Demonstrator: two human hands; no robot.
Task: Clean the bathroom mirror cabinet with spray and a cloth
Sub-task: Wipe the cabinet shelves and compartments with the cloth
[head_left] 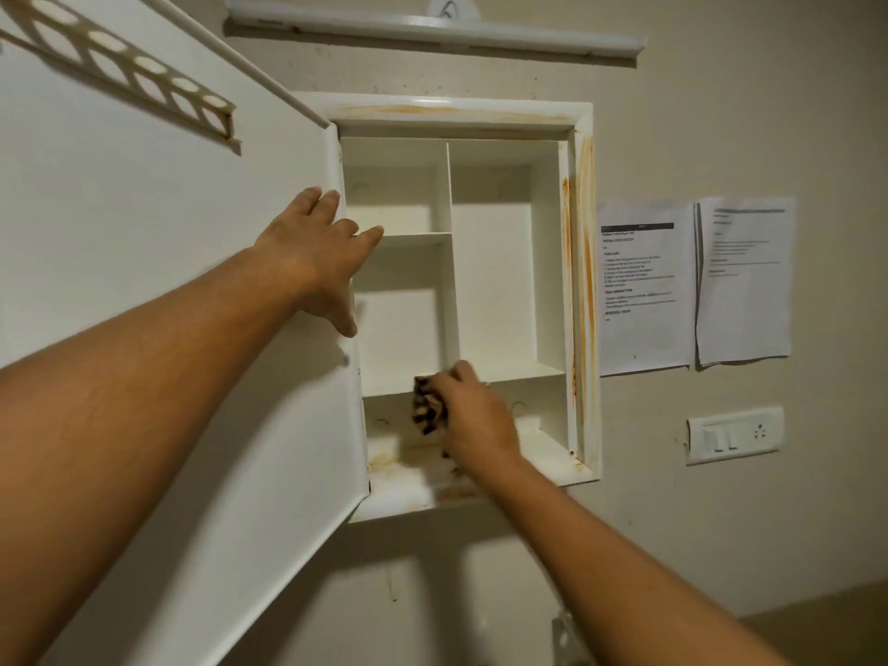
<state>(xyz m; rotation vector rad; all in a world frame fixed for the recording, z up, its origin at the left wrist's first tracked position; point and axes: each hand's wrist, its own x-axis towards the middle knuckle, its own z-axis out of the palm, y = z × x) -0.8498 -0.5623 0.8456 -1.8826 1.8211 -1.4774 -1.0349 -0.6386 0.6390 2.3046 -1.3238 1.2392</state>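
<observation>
I see my left hand (314, 254), fingers straight, flat on the door (168, 262) edge; my right hand (473, 415) grips a cloth (427, 410) in the cabinet's (584, 290) lowest compartment.

Door (144, 185) hangs open across the left of the frame, so the cabinet (584, 290) front can be entered. A divider (450, 262) walls the tall right bay from the left shelves. Left hand (312, 252) overlaps the left bays' edge; right hand (473, 420) gripping the cloth (427, 411) fills the bottom bay's middle
</observation>
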